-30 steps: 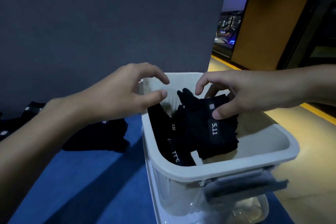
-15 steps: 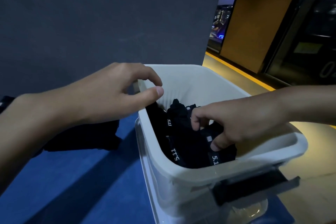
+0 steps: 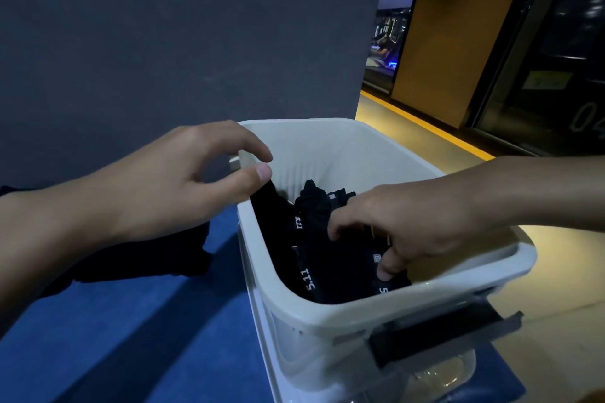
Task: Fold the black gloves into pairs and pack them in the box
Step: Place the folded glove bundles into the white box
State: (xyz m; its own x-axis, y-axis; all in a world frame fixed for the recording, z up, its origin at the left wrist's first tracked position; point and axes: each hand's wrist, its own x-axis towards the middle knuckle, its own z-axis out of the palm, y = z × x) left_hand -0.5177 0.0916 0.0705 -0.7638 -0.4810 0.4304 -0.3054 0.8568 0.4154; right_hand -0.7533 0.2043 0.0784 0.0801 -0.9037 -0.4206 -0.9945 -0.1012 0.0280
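A white plastic box (image 3: 360, 312) stands on the blue table (image 3: 131, 343). Inside it lie black gloves (image 3: 314, 239) with white "5.11" labels, stacked against the left wall. My right hand (image 3: 425, 222) reaches into the box from the right, and its fingers and thumb are curled round the top folded glove pair (image 3: 343, 265). My left hand (image 3: 170, 186) hovers at the box's left rim, fingers loosely curled, holding nothing. More black gloves (image 3: 147, 262) lie on the table, partly hidden under my left forearm.
A dark latch handle (image 3: 442, 334) sticks out from the box's near side. A grey wall panel (image 3: 163, 42) rises right behind the table. To the right the table ends and a lit floor (image 3: 556, 271) with a yellow stripe lies below.
My right hand has lowered the folded pair from above the rim down into the box. My left hand has stayed by the left rim. The view has shifted slightly.
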